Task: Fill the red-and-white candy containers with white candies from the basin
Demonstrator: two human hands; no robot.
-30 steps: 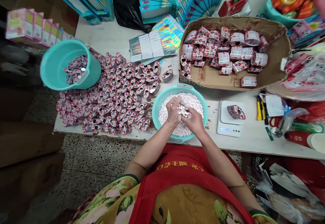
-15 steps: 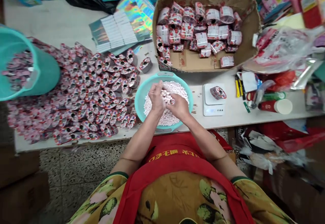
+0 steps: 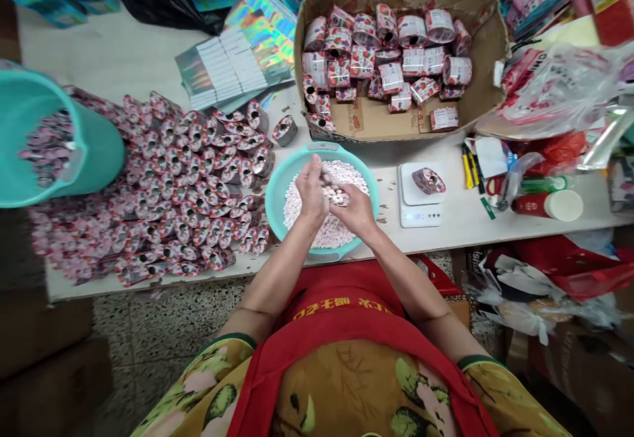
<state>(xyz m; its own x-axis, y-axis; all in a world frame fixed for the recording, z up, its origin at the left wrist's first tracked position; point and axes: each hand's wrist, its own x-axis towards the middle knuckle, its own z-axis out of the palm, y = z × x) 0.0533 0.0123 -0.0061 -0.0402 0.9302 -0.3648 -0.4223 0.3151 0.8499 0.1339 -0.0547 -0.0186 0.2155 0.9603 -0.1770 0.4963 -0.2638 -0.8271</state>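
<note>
Both hands are together over a turquoise basin (image 3: 279, 220) of small pale pink-white pellets (image 3: 347, 171). My left hand (image 3: 311, 189), seen edge-on with curled fingers, presses against a heap of pellets (image 3: 335, 195) between the hands. From the other side my right hand (image 3: 355, 211) closes, thumb on top, around what looks like a small oval pack heaped with these pellets; its body is mostly hidden by fingers. To the left stand many open, strawberry-printed oval packs (image 3: 191, 212) with dark openings. A single oval pack (image 3: 284, 131) stands apart beside the basin.
A cardboard tray (image 3: 386, 120) of filled-looking printed packs lies behind the basin. Right of it, a white digital scale (image 3: 420, 216) bears one oval pack (image 3: 428, 181). A turquoise bucket (image 3: 102, 160) of small flat pieces stands left. Cutters (image 3: 470, 168) and a red cup (image 3: 532, 204) lie right.
The view has turned and shifted, so the table appears farther left and higher. Both hands stay over the basin with pellets between them; the fingers of my left hand have moved slightly.
</note>
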